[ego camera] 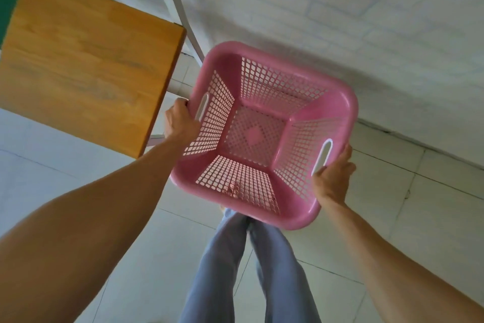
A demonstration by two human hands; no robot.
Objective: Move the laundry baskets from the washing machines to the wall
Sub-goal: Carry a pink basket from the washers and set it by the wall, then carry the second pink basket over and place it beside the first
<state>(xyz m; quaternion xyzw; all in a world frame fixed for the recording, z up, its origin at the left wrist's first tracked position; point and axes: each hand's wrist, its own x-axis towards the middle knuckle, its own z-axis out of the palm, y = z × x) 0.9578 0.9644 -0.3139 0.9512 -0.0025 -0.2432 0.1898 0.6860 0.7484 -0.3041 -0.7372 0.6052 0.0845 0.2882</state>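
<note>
A pink plastic laundry basket (264, 136) with perforated walls and nothing inside hangs in the air in front of me, above the tiled floor. My left hand (180, 122) grips its left rim beside the slot handle. My right hand (334, 177) grips the right rim by the other slot handle. The white brick wall (340, 21) rises just beyond the basket, and the basket's far edge is close to it. No washing machine is in view.
A wooden table top (83, 58) on white metal legs (180, 8) stands at the left, its corner next to my left hand. Pale floor tiles (419, 204) run along the wall's base. My legs in grey-blue trousers (251, 270) are below the basket.
</note>
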